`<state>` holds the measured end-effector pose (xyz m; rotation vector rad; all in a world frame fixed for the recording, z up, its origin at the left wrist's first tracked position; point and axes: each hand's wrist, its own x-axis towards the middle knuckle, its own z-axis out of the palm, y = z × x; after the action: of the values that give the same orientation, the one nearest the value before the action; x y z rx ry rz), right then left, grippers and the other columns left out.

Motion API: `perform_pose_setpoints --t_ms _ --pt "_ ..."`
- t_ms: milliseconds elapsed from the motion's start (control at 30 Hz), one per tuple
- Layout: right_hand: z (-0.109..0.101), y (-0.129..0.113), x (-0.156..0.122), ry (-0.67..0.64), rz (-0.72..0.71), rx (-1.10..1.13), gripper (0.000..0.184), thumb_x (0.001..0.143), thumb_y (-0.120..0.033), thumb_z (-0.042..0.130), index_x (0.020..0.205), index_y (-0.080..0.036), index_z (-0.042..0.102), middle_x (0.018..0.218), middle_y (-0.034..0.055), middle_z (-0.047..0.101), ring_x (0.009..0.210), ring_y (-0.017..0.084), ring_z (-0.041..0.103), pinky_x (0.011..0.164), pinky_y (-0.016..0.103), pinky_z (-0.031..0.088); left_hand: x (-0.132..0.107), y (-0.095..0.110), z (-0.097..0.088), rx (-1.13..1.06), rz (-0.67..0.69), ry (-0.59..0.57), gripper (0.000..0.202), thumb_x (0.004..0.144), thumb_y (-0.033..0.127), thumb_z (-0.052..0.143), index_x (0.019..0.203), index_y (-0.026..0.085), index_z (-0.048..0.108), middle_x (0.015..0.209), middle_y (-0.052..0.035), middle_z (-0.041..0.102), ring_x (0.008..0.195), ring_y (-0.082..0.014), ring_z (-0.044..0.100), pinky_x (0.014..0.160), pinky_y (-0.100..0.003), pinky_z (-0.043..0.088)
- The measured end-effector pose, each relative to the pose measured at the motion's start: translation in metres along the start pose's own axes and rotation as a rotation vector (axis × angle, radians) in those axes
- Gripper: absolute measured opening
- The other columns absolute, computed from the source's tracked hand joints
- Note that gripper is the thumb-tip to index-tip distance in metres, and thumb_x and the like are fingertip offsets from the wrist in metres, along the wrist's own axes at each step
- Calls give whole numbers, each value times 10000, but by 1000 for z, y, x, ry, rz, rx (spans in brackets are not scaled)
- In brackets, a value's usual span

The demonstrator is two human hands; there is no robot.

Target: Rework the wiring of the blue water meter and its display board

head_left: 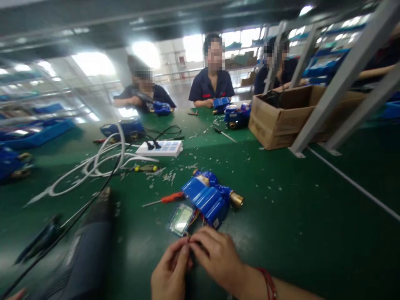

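Observation:
My left hand (171, 271) and my right hand (218, 258) meet at the bottom centre, fingertips pinched together on thin wires (188, 238). The wires lead up to a blue water meter (210, 198) with brass fittings lying on the green table (281, 216). A small clear display module (181, 219) lies just left of the meter, close above my fingers. My right wrist wears a red string bracelet (268, 283). An orange-handled screwdriver (164, 200) lies left of the meter.
A dark heat gun (87, 254) lies at lower left with its black cord. A white power strip (161, 148) and coiled white cable (96, 164) sit beyond. A cardboard box (281, 114) stands right. Three people in dark uniforms sit across the table with blue meters.

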<state>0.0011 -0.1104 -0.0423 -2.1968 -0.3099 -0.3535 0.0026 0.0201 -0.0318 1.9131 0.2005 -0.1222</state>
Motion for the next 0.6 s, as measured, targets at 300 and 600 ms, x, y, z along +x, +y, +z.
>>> perform_pose_setpoints --t_ms 300,600 --pt "-5 -1 1 -23 40 132 98 855 -166 520 889 -206 603 871 14 607 712 128 567 642 236 449 -3 0 5 -388 -43 -33 297 725 341 643 918 121 591 615 8 585 553 -66 500 540 -148 410" --pt "-4 -3 -1 -30 62 139 119 873 -183 478 864 -191 597 856 23 598 640 116 554 621 234 459 -4 0 6 -392 -67 -40 295 720 350 639 884 112 578 627 -1 591 551 -75 502 531 -161 407"
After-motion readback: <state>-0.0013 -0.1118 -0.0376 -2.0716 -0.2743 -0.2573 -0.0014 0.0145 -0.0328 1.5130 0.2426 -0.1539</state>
